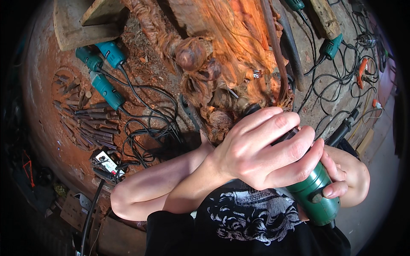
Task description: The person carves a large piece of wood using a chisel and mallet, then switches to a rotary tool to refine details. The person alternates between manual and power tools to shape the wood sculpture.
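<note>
The left hand (265,149) wraps firmly round the dark neck of the green tool (316,202), while the right hand (335,175) grips its thicker rear body; the tool slants across the lap, nose pointing up into the knotted lower end of the carving (232,47), which stands just ahead of the hands; whether the tip touches wood I cannot tell, as the folds crowd round it; a steady cut would likely come from letting the left hand guide the nose and the right hand carry the weight; light passes should suit those tight hollows, where a bit could snag; fingers belong well behind the collar, and the loose cords (156,128) on the left deserve clearance.
</note>
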Available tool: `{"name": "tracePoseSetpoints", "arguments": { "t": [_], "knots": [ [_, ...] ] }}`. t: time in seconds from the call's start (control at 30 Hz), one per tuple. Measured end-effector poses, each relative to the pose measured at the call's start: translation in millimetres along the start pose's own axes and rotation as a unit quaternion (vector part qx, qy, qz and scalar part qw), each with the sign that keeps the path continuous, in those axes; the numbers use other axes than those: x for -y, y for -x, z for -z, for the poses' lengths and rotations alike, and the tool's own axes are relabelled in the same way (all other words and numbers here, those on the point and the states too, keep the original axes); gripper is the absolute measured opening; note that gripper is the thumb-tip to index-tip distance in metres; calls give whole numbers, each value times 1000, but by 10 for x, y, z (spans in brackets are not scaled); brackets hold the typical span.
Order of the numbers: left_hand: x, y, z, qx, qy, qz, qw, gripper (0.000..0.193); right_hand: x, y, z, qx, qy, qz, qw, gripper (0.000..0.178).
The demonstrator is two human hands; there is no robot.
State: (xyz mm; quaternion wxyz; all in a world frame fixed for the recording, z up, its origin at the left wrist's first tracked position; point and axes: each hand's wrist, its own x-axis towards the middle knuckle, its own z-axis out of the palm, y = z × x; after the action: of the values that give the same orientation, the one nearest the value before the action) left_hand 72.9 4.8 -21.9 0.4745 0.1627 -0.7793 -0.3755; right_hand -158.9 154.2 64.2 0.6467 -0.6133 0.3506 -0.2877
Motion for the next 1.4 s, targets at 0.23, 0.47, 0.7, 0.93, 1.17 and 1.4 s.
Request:
{"name": "tracePoseSetpoints", "arguments": {
  "t": [0.23,0.47,0.7,0.93,1.17,1.4],
  "knots": [
    [46,52,-30,-21,-29,-19,999,30,-173,-74,-188,-62,-95,42,993,57],
    [-22,5,7,-9,-8,-8,1000,27,99,-93,72,39,-143,-176,973,54],
    [-18,24,56,-2,4,-4,1000,26,-2,-52,-16,-21,96,1,995,92],
    [-11,19,83,16,15,-3,1000,28,-61,-128,18,-12,90,40,995,92],
    [-39,36,79,11,17,4,1000,29,-77,-136,49,1,86,50,995,91],
    [-26,8,90,14,18,5,1000,28,-63,-153,61,7,90,53,995,91]
  ]
}}
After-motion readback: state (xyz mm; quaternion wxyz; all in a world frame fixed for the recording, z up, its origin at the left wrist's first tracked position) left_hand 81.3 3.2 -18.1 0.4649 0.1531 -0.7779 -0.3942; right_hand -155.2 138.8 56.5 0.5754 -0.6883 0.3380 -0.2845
